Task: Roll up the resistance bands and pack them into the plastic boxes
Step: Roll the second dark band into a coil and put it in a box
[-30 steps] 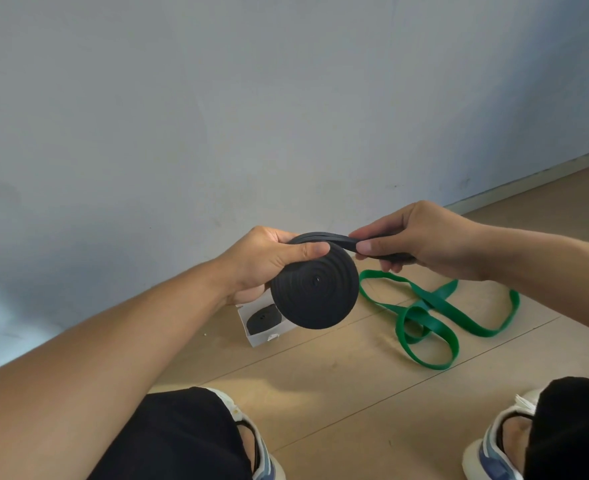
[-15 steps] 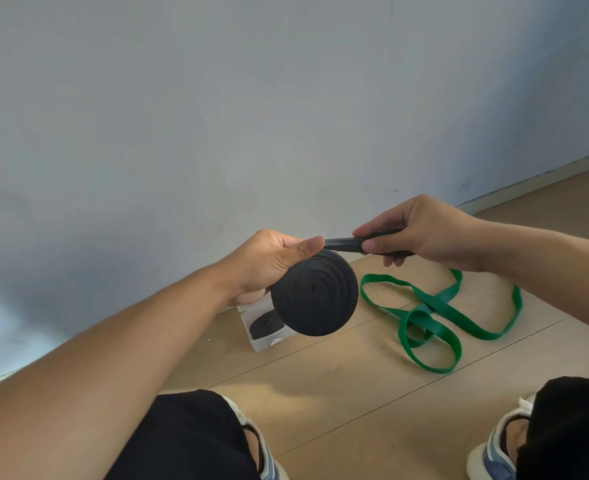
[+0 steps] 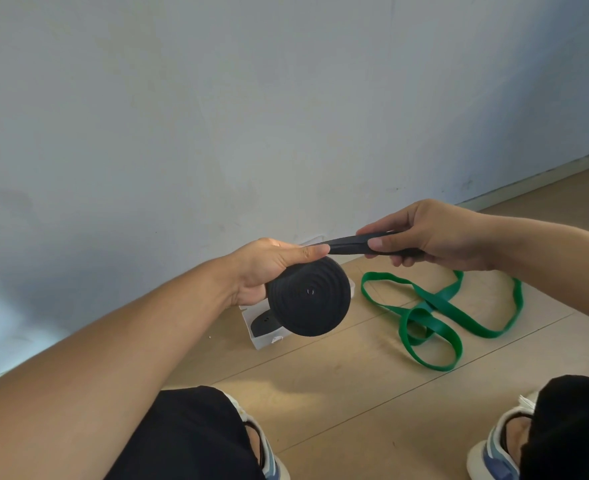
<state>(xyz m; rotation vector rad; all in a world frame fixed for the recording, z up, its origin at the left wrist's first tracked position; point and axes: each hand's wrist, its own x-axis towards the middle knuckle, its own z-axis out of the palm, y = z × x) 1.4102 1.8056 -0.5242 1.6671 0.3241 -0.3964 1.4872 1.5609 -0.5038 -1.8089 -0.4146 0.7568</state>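
Note:
My left hand (image 3: 269,268) grips a black resistance band (image 3: 308,295) wound into a tight flat coil, thumb laid over its top edge. The band's loose tail runs right from the coil, and my right hand (image 3: 424,239) pinches that tail, holding it taut. A green resistance band (image 3: 435,310) lies unrolled in loose loops on the wooden floor, below my right hand. A clear plastic box (image 3: 259,336) stands on the floor behind the coil, partly hidden, with a dark roll inside it.
A pale wall (image 3: 286,116) rises close behind the box, with a skirting board (image 3: 542,178) along the floor at right. My knees in black shorts (image 3: 196,438) and my shoes (image 3: 494,455) frame the wooden floor at the bottom.
My right hand has drawn the tail further right and slightly up, so more of it shows stretched between the hands. The coil has stayed in my left hand.

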